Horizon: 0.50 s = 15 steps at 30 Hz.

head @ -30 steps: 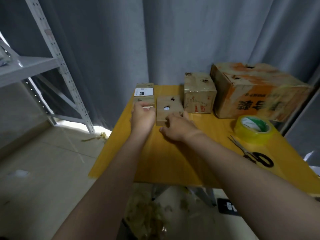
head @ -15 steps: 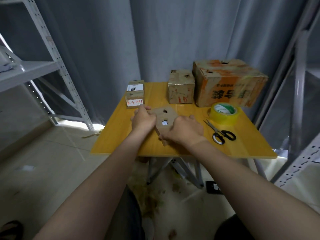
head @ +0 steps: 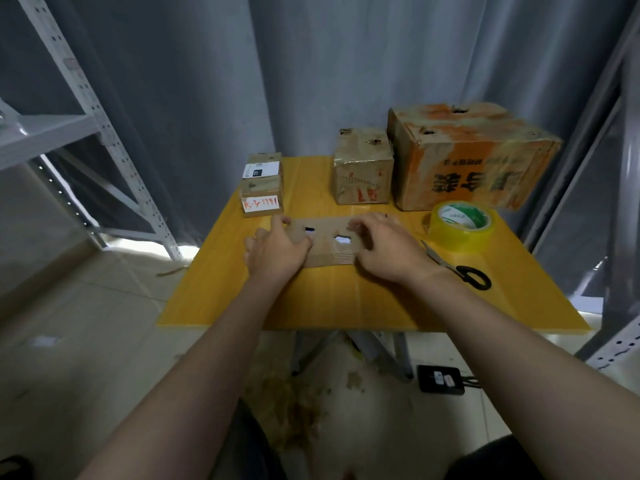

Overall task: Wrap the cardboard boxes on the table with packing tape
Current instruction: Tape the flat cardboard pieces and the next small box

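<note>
Yellow table (head: 329,299) spreads under both hands. Beyond the right hand (head: 389,251) stands the large orange box (head: 467,161), a medium box (head: 363,174) beside it. The flat cardboard box (head: 327,252) lies between the hands, left hand (head: 277,252) and right each grasping an end. Tape roll (head: 457,239) and scissors (head: 453,266) sit right of them.

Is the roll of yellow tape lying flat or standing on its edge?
Lying flat: the tape roll rests on the table with its green-and-white core opening facing up.
</note>
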Available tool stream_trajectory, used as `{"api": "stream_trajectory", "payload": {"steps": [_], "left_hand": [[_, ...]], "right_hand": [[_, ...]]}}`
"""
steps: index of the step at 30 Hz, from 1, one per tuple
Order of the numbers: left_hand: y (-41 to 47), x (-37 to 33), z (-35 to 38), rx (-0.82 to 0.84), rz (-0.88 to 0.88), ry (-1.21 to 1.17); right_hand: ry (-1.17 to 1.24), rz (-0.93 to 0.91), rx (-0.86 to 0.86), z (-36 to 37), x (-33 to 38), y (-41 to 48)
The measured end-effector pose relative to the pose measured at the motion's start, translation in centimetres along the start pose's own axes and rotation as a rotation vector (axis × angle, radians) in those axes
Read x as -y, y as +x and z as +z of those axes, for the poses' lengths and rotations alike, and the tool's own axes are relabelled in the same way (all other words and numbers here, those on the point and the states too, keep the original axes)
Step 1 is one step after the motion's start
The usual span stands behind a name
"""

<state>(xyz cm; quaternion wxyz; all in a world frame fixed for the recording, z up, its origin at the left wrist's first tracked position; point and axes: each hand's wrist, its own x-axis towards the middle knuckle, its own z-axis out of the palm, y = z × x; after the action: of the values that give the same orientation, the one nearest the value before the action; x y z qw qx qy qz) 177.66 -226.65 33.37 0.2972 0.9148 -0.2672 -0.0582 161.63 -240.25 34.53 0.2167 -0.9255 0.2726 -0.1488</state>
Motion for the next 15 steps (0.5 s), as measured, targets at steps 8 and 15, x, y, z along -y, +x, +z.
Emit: {"api": "stream_trajectory", "payload": {"steps": [8, 15], "left_hand": [[0.3, -0.3, 0.4, -0.048, 0.138, -0.037], [0.2, -0.2, -0.3, 0.015, 0.139, -0.047]], "right_hand": [[-0.186, -0.191, -0.036, 1.5, -0.9, 2.0], [-0.181, -0.21, 0.02, 0.9, -1.2, 2.5]]}}
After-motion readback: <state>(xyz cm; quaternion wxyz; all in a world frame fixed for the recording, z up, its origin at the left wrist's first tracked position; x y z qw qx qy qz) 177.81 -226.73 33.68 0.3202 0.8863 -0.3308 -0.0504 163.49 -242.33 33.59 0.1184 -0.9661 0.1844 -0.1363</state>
